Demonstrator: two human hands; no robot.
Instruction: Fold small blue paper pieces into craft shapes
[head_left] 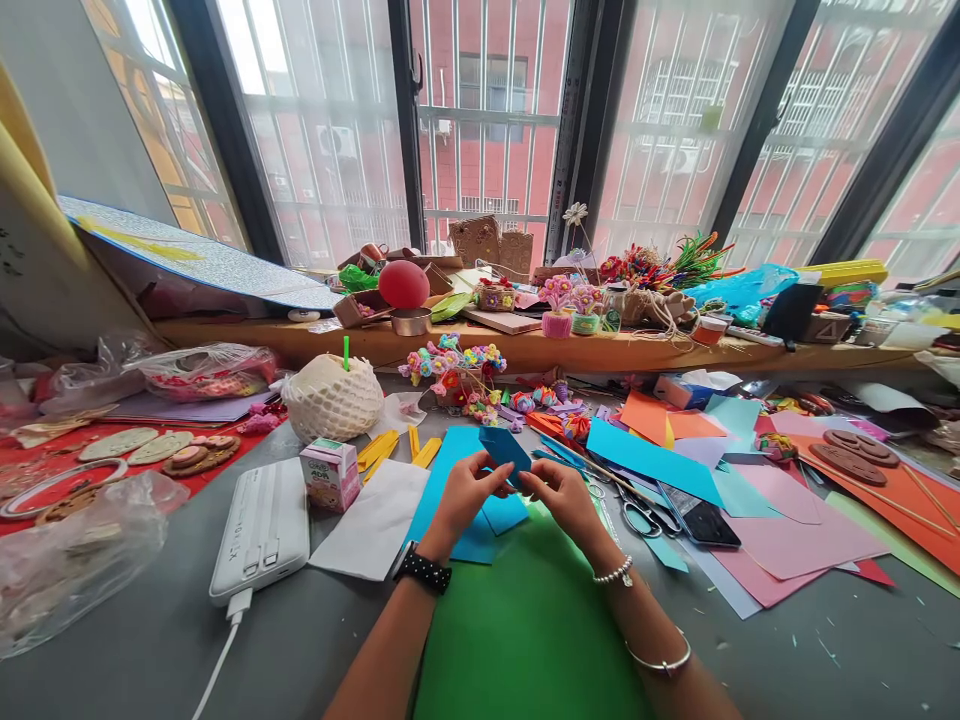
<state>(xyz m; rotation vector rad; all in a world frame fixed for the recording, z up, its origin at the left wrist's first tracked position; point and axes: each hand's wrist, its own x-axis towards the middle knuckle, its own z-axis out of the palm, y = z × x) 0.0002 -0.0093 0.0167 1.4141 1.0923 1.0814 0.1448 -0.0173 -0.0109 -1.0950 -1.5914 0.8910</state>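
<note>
While the left hand (pixel 466 496) and the right hand (pixel 568 502) pinched it, a folded blue paper (pixel 501 445) was up off the table

As both hands met in the middle, the folded blue paper sat between their fingertips. The left hand was nearly closed, with its thumb and fingers pressed on the paper. The right hand was nearly closed too, and it had hold of the paper's lower right side. A black dotted band (pixel 422 568) was on the left wrist, and a bead bracelet (pixel 615 572) was on the right one.

Under the arms was a big green sheet (pixel 525 630). Some blue sheets (pixel 433 510) lay flat at its far left edge. Next to them, on the left, was a white paper (pixel 367 535). A little pink box (pixel 330 474) stood beside a white power bank (pixel 262 525), which had a white cord (pixel 221 655) plugged in. Yellow strips (pixel 379 452) lay near the box.

To the right of the hands were scissors (pixel 639 517) and a black phone (pixel 712 525). Pink paper (pixel 814 540) was spread out past the phone on the gray table (pixel 757 670).
</note>
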